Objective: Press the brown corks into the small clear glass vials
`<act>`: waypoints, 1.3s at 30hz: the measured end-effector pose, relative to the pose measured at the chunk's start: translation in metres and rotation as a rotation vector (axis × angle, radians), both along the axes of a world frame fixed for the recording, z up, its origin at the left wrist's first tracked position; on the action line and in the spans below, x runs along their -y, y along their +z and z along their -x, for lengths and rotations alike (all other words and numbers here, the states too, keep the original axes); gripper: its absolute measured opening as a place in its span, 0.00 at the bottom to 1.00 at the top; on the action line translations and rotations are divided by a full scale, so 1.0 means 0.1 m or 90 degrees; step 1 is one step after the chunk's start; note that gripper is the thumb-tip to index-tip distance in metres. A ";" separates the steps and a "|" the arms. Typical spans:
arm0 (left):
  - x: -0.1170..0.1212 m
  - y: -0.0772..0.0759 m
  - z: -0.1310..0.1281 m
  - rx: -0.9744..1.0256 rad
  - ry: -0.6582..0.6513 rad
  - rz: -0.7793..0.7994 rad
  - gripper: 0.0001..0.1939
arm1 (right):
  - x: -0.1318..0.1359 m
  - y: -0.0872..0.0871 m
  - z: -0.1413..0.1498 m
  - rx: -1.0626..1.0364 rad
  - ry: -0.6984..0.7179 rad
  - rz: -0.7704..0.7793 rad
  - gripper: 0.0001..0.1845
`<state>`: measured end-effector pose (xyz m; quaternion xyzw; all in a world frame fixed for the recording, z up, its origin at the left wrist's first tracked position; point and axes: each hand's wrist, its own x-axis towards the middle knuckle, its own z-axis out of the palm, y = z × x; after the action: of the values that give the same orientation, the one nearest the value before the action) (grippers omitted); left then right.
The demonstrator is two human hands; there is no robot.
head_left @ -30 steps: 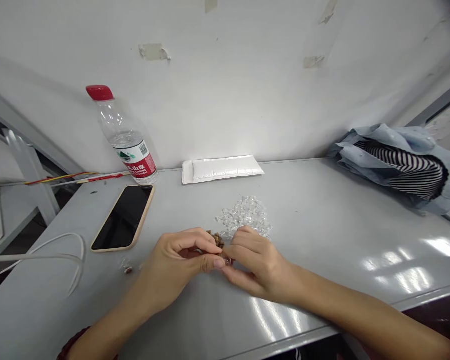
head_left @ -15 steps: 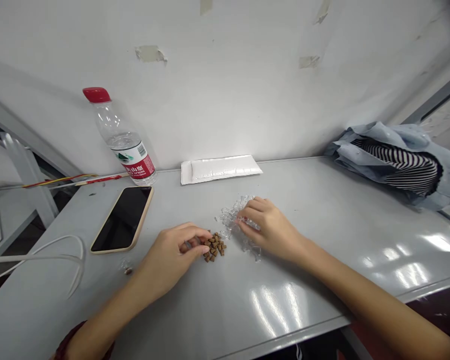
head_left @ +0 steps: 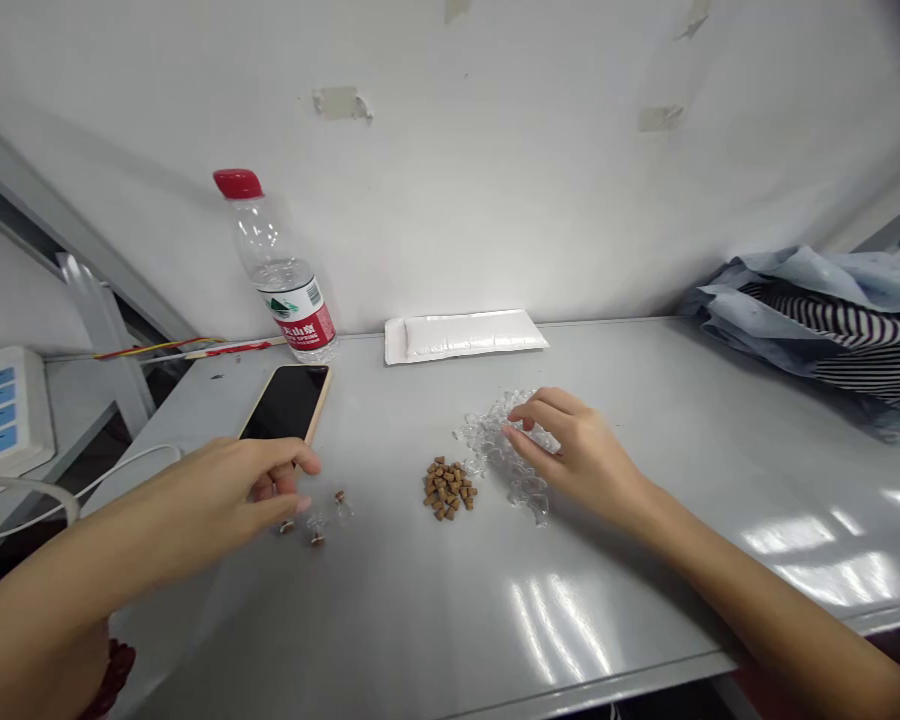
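I see brown pellets (head_left: 449,490) on a grey table (head_left: 645,420). Right of the pellets, the plastic bits (head_left: 502,445) are clear; far right of them, pale blue cloth (head_left: 727,310) surrounds black-and-white stripes. Behind the pellets is a white packet (head_left: 472,335). Behind and left of them, the clear bottle (head_left: 277,280) wears a red cap (head_left: 238,183) and a red, white and green label (head_left: 300,315); the phone (head_left: 289,400) is black, edged in beige.

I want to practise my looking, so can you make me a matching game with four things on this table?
Things:
1. Bottle
2. Phone
3. Small chunks
4. Shiny little pieces

Matches:
A. Brown, in a pile between the hands
B. See-through, heaped by the right hand
C. Red cap
D. Black screen, partly hidden by the left hand

Pairs: 1-C, 2-D, 3-A, 4-B
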<state>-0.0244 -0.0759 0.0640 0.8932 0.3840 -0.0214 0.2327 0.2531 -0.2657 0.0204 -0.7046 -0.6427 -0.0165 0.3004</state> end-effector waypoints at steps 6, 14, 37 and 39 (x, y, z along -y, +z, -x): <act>0.17 -0.16 -0.12 -0.113 -0.086 -0.007 0.11 | -0.01 0.00 0.03 -0.037 -0.012 -0.068 0.10; 0.40 -0.17 -0.38 -0.123 -0.169 0.012 0.08 | -0.01 0.01 0.11 -0.003 0.039 -0.153 0.09; 0.87 -0.21 -0.71 0.430 0.047 0.582 0.06 | 0.11 0.05 0.44 0.000 0.266 -0.218 0.05; 0.89 -0.22 -0.72 0.443 0.081 0.643 0.06 | 0.12 0.04 0.46 -0.027 0.255 -0.252 0.05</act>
<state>0.0480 -0.1645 0.0423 0.6028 0.2802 0.1063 0.7394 0.2070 -0.2772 0.0244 -0.4910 -0.7471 -0.0671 0.4430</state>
